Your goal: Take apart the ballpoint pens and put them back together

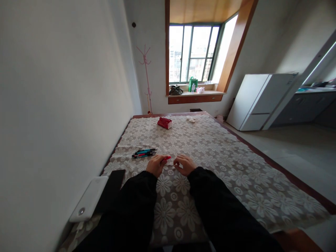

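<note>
Both my hands rest close together on a table covered with a lace cloth of white flowers (215, 154). My left hand (156, 164) grips a red pen part (167, 158) at its fingertips. My right hand (185, 163) pinches a thin pale piece (171, 164) that reaches toward the left hand; what it is cannot be made out. Several pens (144, 153), teal, red and black, lie just beyond my left hand. Black sleeves cover both arms.
A red and white box (165, 123) sits at the table's far end with a small white scrap (191, 119) beside it. A white device (89, 198) and a black flat object (112, 187) lie at the near left edge, by the wall. A white cabinet (258, 99) stands at the right.
</note>
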A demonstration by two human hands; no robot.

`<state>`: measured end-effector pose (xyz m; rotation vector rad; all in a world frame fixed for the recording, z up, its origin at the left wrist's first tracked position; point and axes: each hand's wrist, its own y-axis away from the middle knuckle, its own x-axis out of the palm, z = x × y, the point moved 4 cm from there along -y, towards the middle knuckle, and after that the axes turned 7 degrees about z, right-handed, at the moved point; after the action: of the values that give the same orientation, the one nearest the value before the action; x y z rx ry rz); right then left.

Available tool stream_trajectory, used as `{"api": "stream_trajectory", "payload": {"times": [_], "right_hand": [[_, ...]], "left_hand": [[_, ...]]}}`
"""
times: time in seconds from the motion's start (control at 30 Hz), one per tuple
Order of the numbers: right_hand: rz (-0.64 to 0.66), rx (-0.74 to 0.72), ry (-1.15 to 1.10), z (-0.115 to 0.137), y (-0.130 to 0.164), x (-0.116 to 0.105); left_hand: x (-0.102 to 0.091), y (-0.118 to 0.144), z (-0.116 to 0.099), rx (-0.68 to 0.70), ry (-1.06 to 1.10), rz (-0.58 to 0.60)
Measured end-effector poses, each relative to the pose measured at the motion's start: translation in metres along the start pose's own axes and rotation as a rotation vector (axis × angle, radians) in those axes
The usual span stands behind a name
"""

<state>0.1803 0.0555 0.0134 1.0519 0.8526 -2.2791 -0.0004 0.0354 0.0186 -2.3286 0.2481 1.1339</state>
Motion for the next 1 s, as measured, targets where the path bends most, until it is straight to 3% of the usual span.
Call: {"api": "stream_trajectory", "payload": {"times": [0.07,0.17,0.33,0.5,0.77,1.0], "right_hand": [[0.097,-0.057,0.145,-0.0009,0.0017,0.0026],[0.145,-0.093,0.186,-0.0031,0.0023,0.0075],[-0.022,0.021,-0.056,-0.0075,-0.0005,0.0085],[-0.172,0.099,-0.412,-0.0057,-0.0028,0.0063],[-0.189,0.083,-0.408,-0.0022,-0.0040,0.0036],[-0.194,0.100,-0.444,-0.0098,-0.0035,0.0081]], "left_hand": [[-0.0002,-0.0001,-0.0020,0.022,-0.009,0.012],[-0.0002,0.0000,-0.0033,0.033,-0.022,0.037],[0.0022,0.0014,-0.0045,0.054,0.030,0.121],[0.0051,0.0031,-0.0041,0.057,0.032,0.119],[0.0063,0.0029,-0.0036,0.089,0.005,0.119],[0.0057,0.0027,-0.0029,0.123,0.023,0.052]]}}
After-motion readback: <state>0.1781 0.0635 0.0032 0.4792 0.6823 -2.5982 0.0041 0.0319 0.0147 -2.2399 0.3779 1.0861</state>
